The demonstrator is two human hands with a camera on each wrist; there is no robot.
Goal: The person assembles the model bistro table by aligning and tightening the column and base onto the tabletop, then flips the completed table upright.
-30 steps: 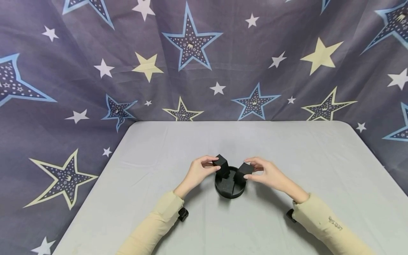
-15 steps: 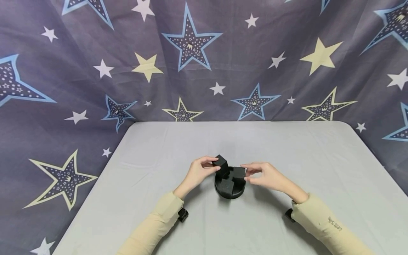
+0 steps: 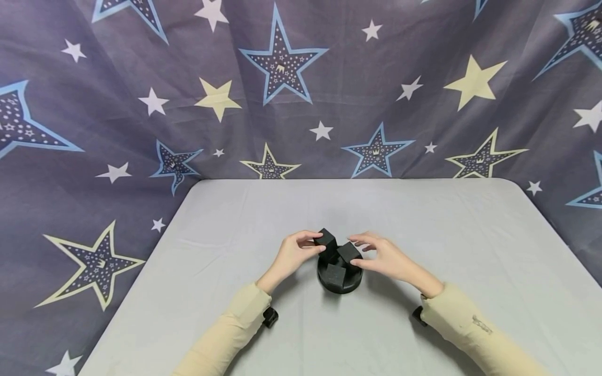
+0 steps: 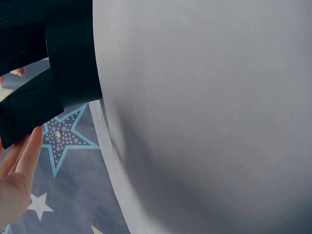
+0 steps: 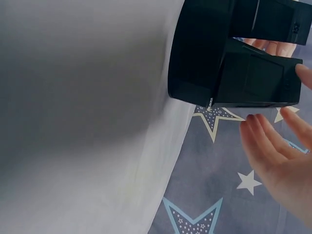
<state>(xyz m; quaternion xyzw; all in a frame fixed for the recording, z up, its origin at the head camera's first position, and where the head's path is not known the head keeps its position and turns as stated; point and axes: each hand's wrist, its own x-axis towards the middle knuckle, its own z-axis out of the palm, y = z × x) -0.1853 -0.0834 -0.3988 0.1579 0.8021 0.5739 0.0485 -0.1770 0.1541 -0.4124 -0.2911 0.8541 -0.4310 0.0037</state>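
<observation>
A round black base [image 3: 339,286] with a low rim stands on the table, bearing several upright black box-shaped pieces. My left hand [image 3: 292,254] pinches the left box-shaped piece [image 3: 325,241] between thumb and fingers. On the other side, my right hand [image 3: 388,258] holds the right box-shaped piece [image 3: 349,251], its thumb at the near corner and a forefinger by the far one. The front box-shaped piece [image 3: 335,275] sits lower and no hand touches it. In the right wrist view, the other fingers [image 5: 261,141] extend beside the right piece, apart from it.
A pale grey cloth covers the table [image 3: 254,209]. Behind and to the sides hangs a dark star-patterned curtain [image 3: 301,120]. A small black wrist camera [image 3: 270,316] sits under the left cuff, and another wrist camera [image 3: 419,316] under the right one.
The right box-shaped piece has swung round, first squarer to the camera, now angled again. My right hand has shifted left with its hold changed. The left hand stays still.
</observation>
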